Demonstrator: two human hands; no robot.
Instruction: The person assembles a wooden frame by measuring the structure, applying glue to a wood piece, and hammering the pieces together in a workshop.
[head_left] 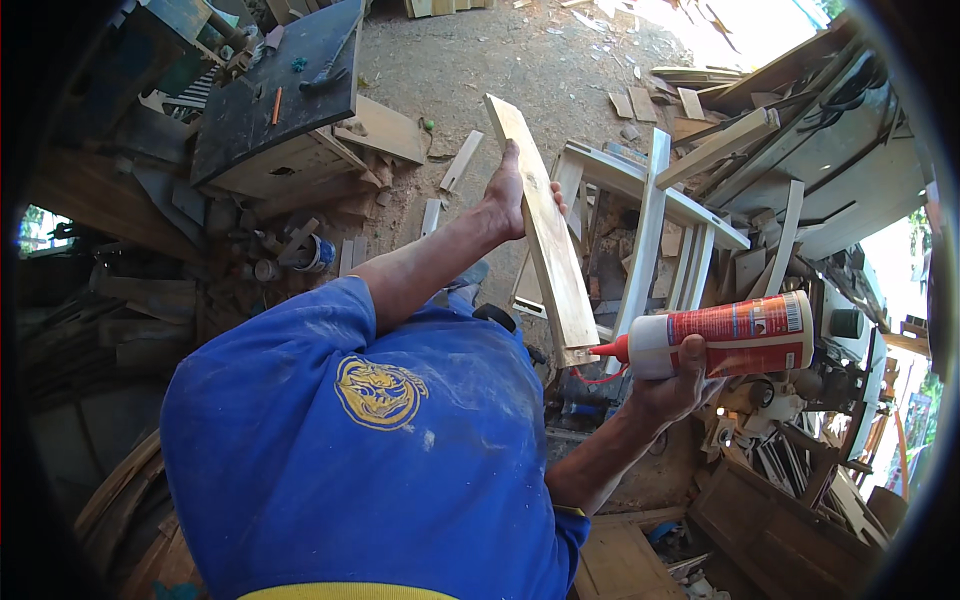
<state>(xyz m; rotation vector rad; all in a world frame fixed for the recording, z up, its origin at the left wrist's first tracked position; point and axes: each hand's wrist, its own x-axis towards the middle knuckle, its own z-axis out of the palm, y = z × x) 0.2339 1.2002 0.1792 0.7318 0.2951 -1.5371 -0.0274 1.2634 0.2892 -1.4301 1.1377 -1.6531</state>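
Observation:
My left hand [513, 190] is closed around the upper part of a long pale wooden board [545, 230], which slants down toward my body. In my right hand [680, 385] lies a white and red glue bottle [745, 335], tipped on its side. Its red nozzle [610, 349] points left and meets the board's near end, where a notch or cut shows. A thin red strap [600, 378] loops below the nozzle. Whether glue is coming out is too small to tell.
Beyond the board stands a pale wooden frame [650, 220] of joined pieces. To the left is a dark-topped table [280, 110] with a hammer [325, 75] and an orange pencil [277, 105]. Offcuts lie on the dusty floor [440, 70]. An open wooden box [770, 515] sits lower right.

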